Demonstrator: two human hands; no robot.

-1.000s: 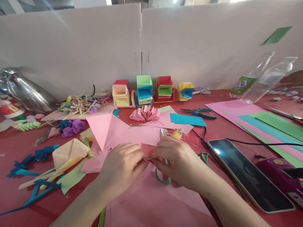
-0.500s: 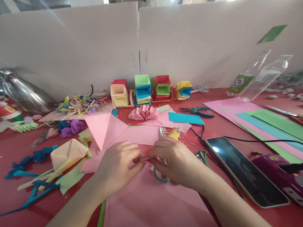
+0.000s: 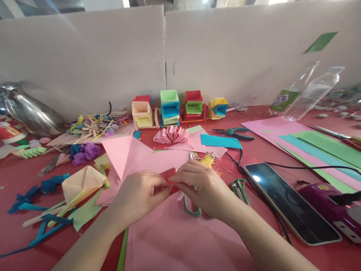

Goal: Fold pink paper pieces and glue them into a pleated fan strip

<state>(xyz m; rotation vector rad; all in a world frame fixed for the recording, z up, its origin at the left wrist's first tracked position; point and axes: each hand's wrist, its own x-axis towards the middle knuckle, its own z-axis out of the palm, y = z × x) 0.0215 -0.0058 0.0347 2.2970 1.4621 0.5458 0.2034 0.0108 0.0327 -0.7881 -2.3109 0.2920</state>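
Observation:
Between my two hands is a small piece of red paper (image 3: 168, 174), mostly covered by the fingers. My left hand (image 3: 143, 192) pinches its left side, thumb and forefinger together. On the other side my right hand (image 3: 197, 184) grips it, fingertips almost meeting those of the left. Under the hands lies a large pink paper sheet (image 3: 180, 241). Scissors with a green handle (image 3: 191, 212) rest beneath my right hand, partly hidden. Beyond the hands stands a pleated pink paper fan (image 3: 171, 135), and a folded pink paper piece (image 3: 117, 152) is to the left.
Folded paper boxes (image 3: 170, 109) stand along the white partition (image 3: 84, 56). Pliers (image 3: 235, 132), a phone (image 3: 291, 203) and a purple power strip (image 3: 332, 207) lie right; plastic bottles (image 3: 313, 92) stand behind. Paper flowers (image 3: 87, 152) and a metal jug (image 3: 34, 109) are left.
The red paper between my fingers has tilted up and now shows a flat face above the fingertips. Both hands have shifted only slightly.

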